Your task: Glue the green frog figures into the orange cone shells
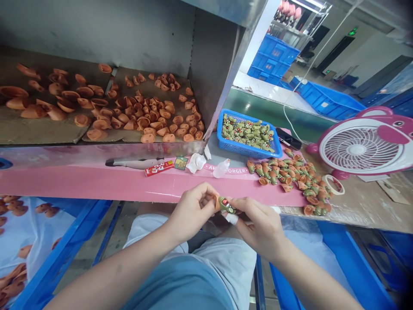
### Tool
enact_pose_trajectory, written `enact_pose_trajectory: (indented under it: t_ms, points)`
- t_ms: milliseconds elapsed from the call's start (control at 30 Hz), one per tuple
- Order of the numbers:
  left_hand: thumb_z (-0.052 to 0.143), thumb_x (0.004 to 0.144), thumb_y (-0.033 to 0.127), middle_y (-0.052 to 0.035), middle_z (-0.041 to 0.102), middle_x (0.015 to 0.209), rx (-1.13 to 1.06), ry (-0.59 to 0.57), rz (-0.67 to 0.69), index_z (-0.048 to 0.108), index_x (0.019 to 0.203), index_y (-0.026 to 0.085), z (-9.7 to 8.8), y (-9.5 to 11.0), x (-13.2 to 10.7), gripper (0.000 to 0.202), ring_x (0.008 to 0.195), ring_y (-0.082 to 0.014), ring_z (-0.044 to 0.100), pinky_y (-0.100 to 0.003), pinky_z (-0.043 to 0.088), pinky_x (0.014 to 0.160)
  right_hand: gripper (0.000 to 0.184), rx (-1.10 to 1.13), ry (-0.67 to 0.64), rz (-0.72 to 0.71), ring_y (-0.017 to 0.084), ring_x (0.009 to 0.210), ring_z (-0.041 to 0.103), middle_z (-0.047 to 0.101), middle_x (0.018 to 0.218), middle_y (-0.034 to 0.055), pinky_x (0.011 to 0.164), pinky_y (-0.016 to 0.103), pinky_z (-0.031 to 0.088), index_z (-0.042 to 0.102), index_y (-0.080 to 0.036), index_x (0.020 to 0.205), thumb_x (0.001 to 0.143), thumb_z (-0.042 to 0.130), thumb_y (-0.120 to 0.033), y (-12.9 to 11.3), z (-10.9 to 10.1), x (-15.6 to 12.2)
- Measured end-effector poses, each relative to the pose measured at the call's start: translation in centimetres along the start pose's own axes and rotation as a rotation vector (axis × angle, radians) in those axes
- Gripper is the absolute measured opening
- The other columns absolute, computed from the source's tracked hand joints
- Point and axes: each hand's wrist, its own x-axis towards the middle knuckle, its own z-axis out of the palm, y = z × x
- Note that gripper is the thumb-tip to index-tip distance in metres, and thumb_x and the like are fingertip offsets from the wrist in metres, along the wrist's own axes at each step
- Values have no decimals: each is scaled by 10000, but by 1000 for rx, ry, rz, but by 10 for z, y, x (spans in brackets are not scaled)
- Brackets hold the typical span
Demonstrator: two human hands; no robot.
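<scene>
Lying behind the worktop (64,186): orange rubbery cups and shells (145,125) scattered over brown card (32,134), on a shelf (97,30) above it.
Below the worktop, far left: a blue bin (74,219) lined with clear plastic (41,228), with more orange shells (19,210) on it.
Left hand (190,212): fingers curled, thumb and fingertips pinching the left side of the small figure.
Small figure (226,205): orange at one end, green at the other, held between both hands just in front of the worktop.
Handling: it looks light and soft, probably a bendy moulding that gives under pressure. Its small size could make it slip, so the orange end seems the better place to grip.
Right hand (258,228): fingers pressed together, pinching the right side of the figure. A white wrap (231,218) covers a fingertip just below it.
On the worktop, left to right: red packet (159,168), green card (181,163), crumpled tissue (195,162), clear plastic bottle (221,168), blue basket (240,113) of green figures (245,132), loose pile of orange-and-green figures (284,176), roll of tape (334,184), pink bear-faced fan (356,148).
Writing: the worktop's pink front shows "AN" and "ORGER"; the packet's lettering is too small to read.
</scene>
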Motion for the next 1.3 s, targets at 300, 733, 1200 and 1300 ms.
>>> enact_pose_trajectory:
  t_ms: [300,733,1200,1300]
  points:
    - [506,752,200,-13,584,720,-87,-88,-83,535,865,154,-9,0,6,126,669,-125,551,-218,436,569,268,-28,16,42,137,693,599,619,787,27,603,228,491,500,-208,1007,761,479,-102,11,-4,0]
    - [541,738,198,23,577,669,-177,-102,-177,525,795,171,-4,1,4,65,580,-78,533,-160,455,480,295,-48,-25,9,138,719,582,599,788,39,602,222,475,493,-185,1016,752,455,-59,6,-6,-4]
    - [526,749,204,32,563,668,-142,-134,-170,510,794,174,-5,-2,7,57,608,-83,527,-165,455,492,245,-33,-18,35,136,658,560,586,740,35,566,222,451,508,-173,980,756,473,-77,9,-3,-4]
    - [524,752,205,31,566,676,-139,-137,-171,509,801,171,-5,-4,8,62,601,-80,523,-171,455,499,228,-40,-20,39,138,646,557,583,723,32,558,226,450,512,-173,969,761,473,-88,9,-3,-4]
